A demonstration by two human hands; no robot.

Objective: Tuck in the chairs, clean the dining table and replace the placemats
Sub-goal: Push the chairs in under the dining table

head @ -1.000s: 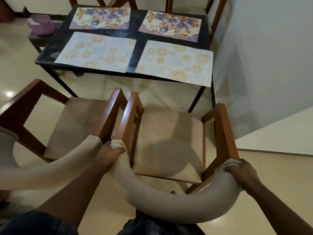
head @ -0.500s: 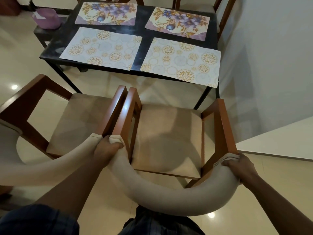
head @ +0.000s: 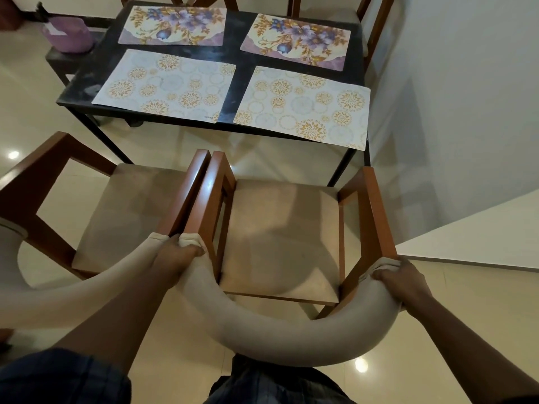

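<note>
With both hands, left (head: 175, 256) and right (head: 404, 282), clamped on the chair (head: 280, 237) backrest short of the tabletop (head: 237, 80) near edge, push straight, probably clearing the neighbouring chair (head: 116, 211).

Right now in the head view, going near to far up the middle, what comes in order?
Padded backrest gripped by the left hand and right hand → chair seat → bare floor → circle-pattern placemats → floral placemats.
</note>
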